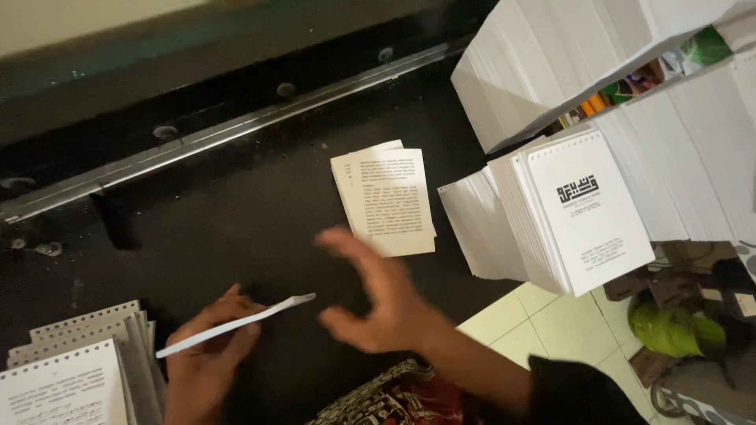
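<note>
Several stacks in view, one thin booklet in hand; state from left to right:

Near-left stack: punched booklets [75,366] piled at the near-left corner of the tabletop [228,212], holes along the far edge, printed side up. Looks like a batch that has had its holes made.

Left hand: left hand [206,350] holds a thin white booklet [236,324] edge-on, just right of that stack. Fingers pinch it, thumb on top, the rest curled under. Booklet is lifted off the tabletop and tilted, right end higher.

Right hand: right hand [378,295] is blurred, fingers spread, palm facing left, holding nothing. It hovers near the booklet's right end, not touching as far as I can tell.

Centre: small printed leaves [386,201] lie flat on the tabletop, beyond the right hand, two or three fanned slightly. No punch holes visible on them.

Far: metal rail [236,126] runs across the dark machine bed.

Right: tall white stacks [567,212] of booklets, top one with a dark emblem and holes along its top edge; more stacks [551,63] beyond.

Progress: judging by pile sizes, part done. The near-left pile is low and the right stacks are large. Which side is input, I cannot tell.
</note>
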